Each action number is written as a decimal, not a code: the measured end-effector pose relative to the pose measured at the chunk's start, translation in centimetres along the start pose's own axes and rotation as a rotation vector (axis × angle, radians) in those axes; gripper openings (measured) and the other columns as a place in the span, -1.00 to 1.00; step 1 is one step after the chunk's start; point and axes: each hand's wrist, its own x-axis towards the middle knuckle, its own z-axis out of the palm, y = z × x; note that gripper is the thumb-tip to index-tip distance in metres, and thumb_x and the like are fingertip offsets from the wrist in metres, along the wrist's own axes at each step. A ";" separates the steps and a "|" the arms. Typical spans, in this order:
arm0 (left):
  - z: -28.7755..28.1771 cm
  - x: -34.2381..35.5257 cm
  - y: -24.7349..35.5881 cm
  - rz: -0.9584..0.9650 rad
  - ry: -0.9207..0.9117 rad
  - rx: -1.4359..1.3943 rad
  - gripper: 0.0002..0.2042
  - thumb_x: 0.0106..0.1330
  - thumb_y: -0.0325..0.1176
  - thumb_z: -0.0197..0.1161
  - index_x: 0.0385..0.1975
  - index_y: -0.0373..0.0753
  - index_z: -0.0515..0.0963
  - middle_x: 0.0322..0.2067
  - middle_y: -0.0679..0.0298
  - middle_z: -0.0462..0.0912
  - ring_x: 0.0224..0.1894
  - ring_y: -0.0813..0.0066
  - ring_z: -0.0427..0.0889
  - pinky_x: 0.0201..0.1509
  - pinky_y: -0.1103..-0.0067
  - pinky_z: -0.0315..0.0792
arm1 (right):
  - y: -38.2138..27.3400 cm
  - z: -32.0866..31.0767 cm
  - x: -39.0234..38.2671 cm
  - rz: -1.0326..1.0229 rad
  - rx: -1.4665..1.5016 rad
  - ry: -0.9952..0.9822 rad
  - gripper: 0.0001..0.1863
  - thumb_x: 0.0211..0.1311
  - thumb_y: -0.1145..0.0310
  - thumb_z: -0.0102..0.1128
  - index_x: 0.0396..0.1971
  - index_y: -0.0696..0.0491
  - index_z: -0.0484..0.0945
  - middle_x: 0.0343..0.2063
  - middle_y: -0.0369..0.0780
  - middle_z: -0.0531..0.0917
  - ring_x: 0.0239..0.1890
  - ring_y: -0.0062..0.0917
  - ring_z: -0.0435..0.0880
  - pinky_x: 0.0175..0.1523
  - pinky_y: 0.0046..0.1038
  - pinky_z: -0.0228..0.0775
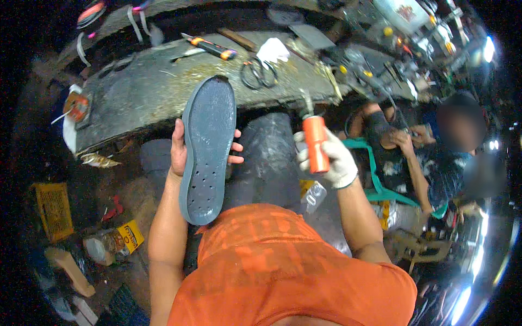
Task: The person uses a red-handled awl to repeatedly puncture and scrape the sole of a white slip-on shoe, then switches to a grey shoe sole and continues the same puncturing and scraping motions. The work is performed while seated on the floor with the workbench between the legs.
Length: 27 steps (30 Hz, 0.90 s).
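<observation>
My left hand (178, 153) grips a grey shoe sole (208, 146) from beneath, thumb along its left edge and fingertips past its right edge. The sole is upright in view, its recessed face toward me, with small holes in the lower half and a dark patch at its top end. In a white glove, my right hand (339, 163) is closed round an orange-handled tool (316, 144). A narrow, pale tip points away from me; blur hides its exact kind. The tool is apart from the sole, to its right.
Beyond my hands runs a worn workbench (130, 103) bearing a utility knife (215, 48), scissors (258, 73) and a crumpled white cloth (273, 51). A co-worker (443, 168) sits at right by a green frame (372, 163). A plastic jar (106, 247) and yellow crate (53, 212) lie at left.
</observation>
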 end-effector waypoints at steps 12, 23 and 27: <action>-5.7 2.6 -2.2 -0.159 0.145 -0.021 -0.08 0.56 0.44 -0.09 0.62 -0.25 0.23 0.33 -0.29 0.58 0.20 -0.08 0.74 0.07 0.03 0.78 | 2.5 2.9 1.0 0.404 -0.348 0.016 -0.16 0.19 0.19 0.68 0.37 -0.03 0.32 -0.10 -0.10 0.70 -0.20 -0.26 0.80 -0.07 -0.15 0.73; -8.6 2.1 -5.3 -0.400 0.335 0.071 -0.20 0.63 0.33 -0.13 0.44 -0.33 0.47 0.09 -0.15 0.75 0.04 -0.02 0.82 0.05 0.02 0.77 | 3.4 2.0 4.9 0.139 -1.972 0.064 -0.40 0.32 -0.11 0.43 0.01 0.14 0.54 -0.35 0.12 0.77 -0.20 0.08 0.82 -0.07 0.00 0.63; -8.7 2.1 -5.5 -0.405 0.357 0.079 -0.19 0.61 0.35 -0.12 0.43 -0.32 0.48 0.08 -0.15 0.75 0.04 -0.03 0.82 0.04 0.04 0.77 | 3.6 2.5 6.2 0.060 -2.130 0.069 -0.46 0.37 -0.09 0.38 -0.10 0.14 0.52 -0.40 0.07 0.77 -0.26 0.04 0.82 -0.13 0.02 0.64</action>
